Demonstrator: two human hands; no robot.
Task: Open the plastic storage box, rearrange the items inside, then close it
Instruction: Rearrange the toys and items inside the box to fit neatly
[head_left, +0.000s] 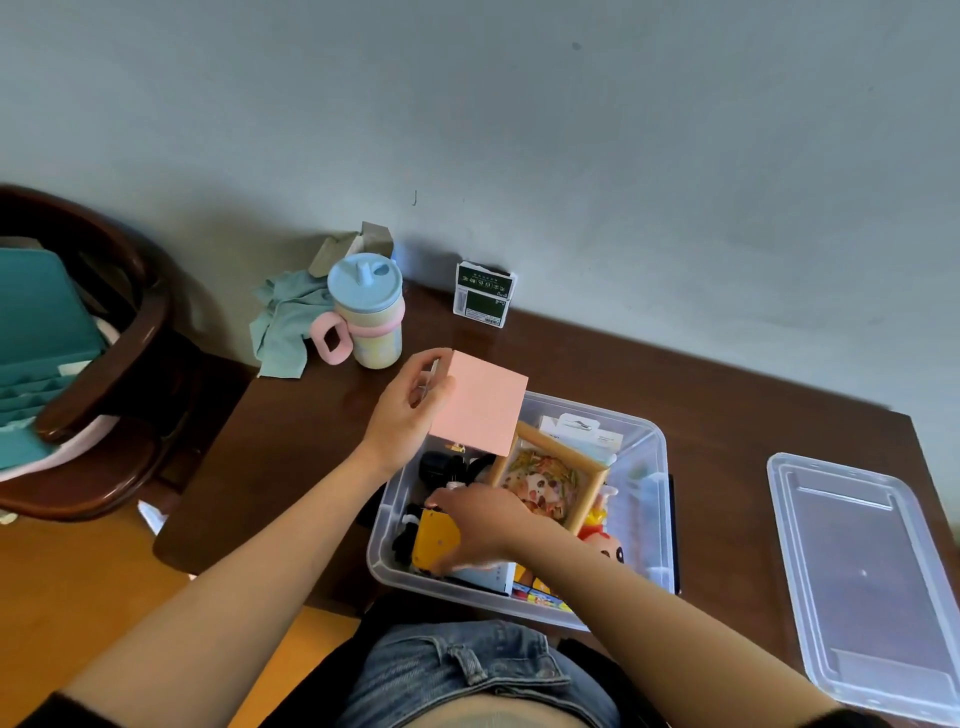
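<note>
Denim shorts fill the bottom of the view, right under the camera, with both bare forearms reaching forward over them. Straight ahead sits the clear plastic storage box, open, at the near edge of the dark wooden table. Its lid lies flat on the table well off to the right, apart from the box.

Left hand is up above the box's far left corner, fingers and thumb curled round the edge of a pink box, holding it clear of everything. Right hand is down inside the storage box, fingers bent onto a yellow item at the near left; how firmly it grips, hard to tell from here.

Inside as well: a wooden picture frame tilted across the middle, a black object at the far left, a white packet standing at the back, and a red and yellow toy beside the frame.

Further out on the table, a pastel cup with a blue lid and pink handle, a teal cloth just beside it, and a small green and white carton near the wall. Off to the left, a dark wooden chair.
</note>
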